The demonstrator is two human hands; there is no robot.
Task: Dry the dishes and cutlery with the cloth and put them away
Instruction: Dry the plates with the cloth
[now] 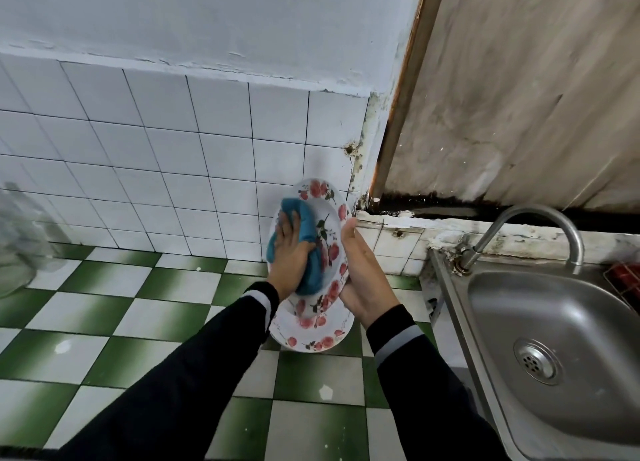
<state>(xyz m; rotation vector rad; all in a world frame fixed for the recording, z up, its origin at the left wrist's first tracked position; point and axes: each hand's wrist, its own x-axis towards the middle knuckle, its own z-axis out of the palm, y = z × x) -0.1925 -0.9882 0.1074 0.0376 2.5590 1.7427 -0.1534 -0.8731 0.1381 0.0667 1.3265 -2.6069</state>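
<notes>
- Plainly, the left hand (288, 252) is bunched over the blue cloth (308, 232), gripping it and pressing it flat against the face of the flowered plate (325, 197).
- The right hand (363, 270) clasps that plate's right rim, with the thumb along the edge and the fingers gone behind it. It holds the plate tilted nearly on edge in the air, above the green-and-white chequered surface (104, 322) and to the left of the sink (554, 322).
- I'd judge the plate stiff, glazed and breakable, and slick if any wet is left on it. The rim is the right place to hold it, as the right hand does, with fingers spread behind to take the push of the cloth.
- The cloth looks soft and thick, easy to wad and drag round the well and the rim.
- A second plate (311, 339) of the same pattern shows below the wrists. I cannot tell whether the right hand carries it too or whether it rests on the surface.
- The back of the held plate is hidden, so I cannot say how dry it is.
- No cutlery is in view. A glass jar (20, 239) at far left is blurred, and something red (623, 277) past the tap (540, 218) is cut off by the frame edge.
</notes>
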